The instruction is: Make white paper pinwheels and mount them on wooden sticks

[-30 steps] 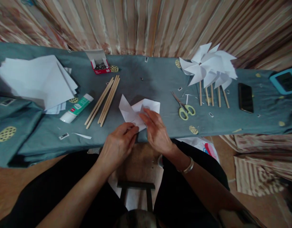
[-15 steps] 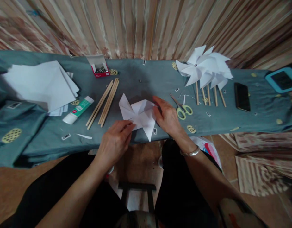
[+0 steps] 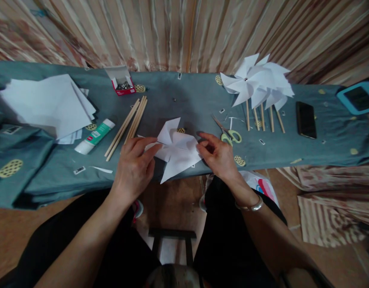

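Note:
Over the front of the table lies a white paper pinwheel [image 3: 180,150] with folded blades and no stick on it. My left hand [image 3: 136,162] grips its left blade, thumb and forefinger closing on the paper. At its right edge, my right hand [image 3: 218,154] holds the paper with curled thumb and fingers; the exact contact is partly hidden. Green-handled scissors [image 3: 230,136] lie just beyond my right hand. Several wooden sticks [image 3: 122,128] rest beyond my left hand, partly covered by it. A glue stick [image 3: 96,136] lies farther left.
White paper sheets [image 3: 49,104] are stacked at the left. An open red box [image 3: 123,89] of small metal pieces stands at the back. Several finished pinwheels [image 3: 256,82] on sticks lie back right, near a phone [image 3: 306,119] and a blue-framed device [image 3: 358,99]. The cloth-covered table [image 3: 190,96] has paper scraps.
The pinwheel has been turned, its blades now pointing differently. My left hand has moved up and left onto a blade; my right hand has shifted slightly right and down.

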`<state>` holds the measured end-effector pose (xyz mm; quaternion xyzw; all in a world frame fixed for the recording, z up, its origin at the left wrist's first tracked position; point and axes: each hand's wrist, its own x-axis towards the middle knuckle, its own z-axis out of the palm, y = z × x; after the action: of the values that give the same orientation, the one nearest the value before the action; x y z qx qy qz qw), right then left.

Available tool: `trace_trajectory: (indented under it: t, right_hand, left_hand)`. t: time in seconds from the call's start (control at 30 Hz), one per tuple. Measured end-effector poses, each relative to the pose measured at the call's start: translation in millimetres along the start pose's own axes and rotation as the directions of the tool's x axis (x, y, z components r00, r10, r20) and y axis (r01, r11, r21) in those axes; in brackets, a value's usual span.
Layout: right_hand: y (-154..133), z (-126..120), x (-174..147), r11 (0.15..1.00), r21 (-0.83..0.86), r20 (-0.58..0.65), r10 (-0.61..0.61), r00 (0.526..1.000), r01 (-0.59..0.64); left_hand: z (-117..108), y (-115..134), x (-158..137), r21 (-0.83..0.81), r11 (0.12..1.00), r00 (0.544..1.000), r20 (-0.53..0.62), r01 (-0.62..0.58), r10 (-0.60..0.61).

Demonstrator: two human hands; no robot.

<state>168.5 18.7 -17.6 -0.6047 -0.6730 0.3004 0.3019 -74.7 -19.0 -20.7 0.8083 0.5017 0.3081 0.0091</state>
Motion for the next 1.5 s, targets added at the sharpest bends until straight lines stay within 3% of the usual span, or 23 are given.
trace_trajectory:
  t: [0.1,0.2,0.3,0.4,0.47,0.57,0.73,0.9,1.03,1.23,1.5]
  right_hand:
    - [-0.6,-1.9,-6.0,0.999,-0.032,0.000,0.000,1.000,0.000]
    - [-0.9,-3.3,-9.3,0.998,-0.070,-0.002,-0.005,1.000,0.005]
    - [-0.1,-4.9,-10.6,0.994,-0.113,-0.001,-0.011,1.000,0.011]
    - [1.9,-6.7,-11.1,0.988,-0.152,-0.007,-0.041,0.999,0.039]
    - [3.0,-7.8,-11.8,0.976,-0.184,-0.049,-0.129,0.990,0.118]
    - [3.5,-9.4,-14.1,0.923,-0.228,-0.102,-0.339,0.935,0.310]
    - [2.9,-10.7,-20.8,0.852,-0.180,0.060,-0.488,0.871,0.491]
    - [3.9,-9.9,-25.4,0.843,-0.133,0.217,-0.488,0.845,0.521]
    - [3.9,-8.4,-26.6,0.846,-0.137,0.270,-0.469,0.841,0.515]
    - [3.1,-5.9,-26.4,0.856,-0.122,0.262,-0.461,0.848,0.503]
    - [-0.6,-8.5,-25.1,0.890,-0.062,0.193,-0.433,0.880,0.452]
  left_hand:
    - [1.3,16.5,-2.0,-0.035,0.996,0.996,-0.009,-0.084,0.084]
    - [7.3,34.7,-5.9,-0.073,0.983,0.982,0.075,-0.168,0.174]
    - [14.1,43.9,-8.8,-0.059,0.981,0.966,0.174,-0.183,0.191]
    - [16.8,43.0,-9.6,-0.024,0.983,0.964,0.194,-0.183,0.184]
    - [15.8,40.3,-9.6,-0.020,0.981,0.963,0.185,-0.194,0.194]
    - [11.3,36.1,-9.5,-0.026,0.976,0.963,0.154,-0.218,0.219]
    - [2.2,25.4,-11.8,-0.009,0.975,0.968,0.119,-0.222,0.222]
    - [-0.4,12.2,-17.5,0.009,0.984,0.977,0.113,-0.181,0.178]
    - [2.1,13.9,-17.6,0.026,0.989,0.981,0.134,-0.144,0.139]
    - [5.7,26.6,-11.2,0.044,0.986,0.976,0.154,-0.159,0.151]
    - [6.5,23.6,-13.8,0.021,0.988,0.979,0.138,-0.156,0.151]
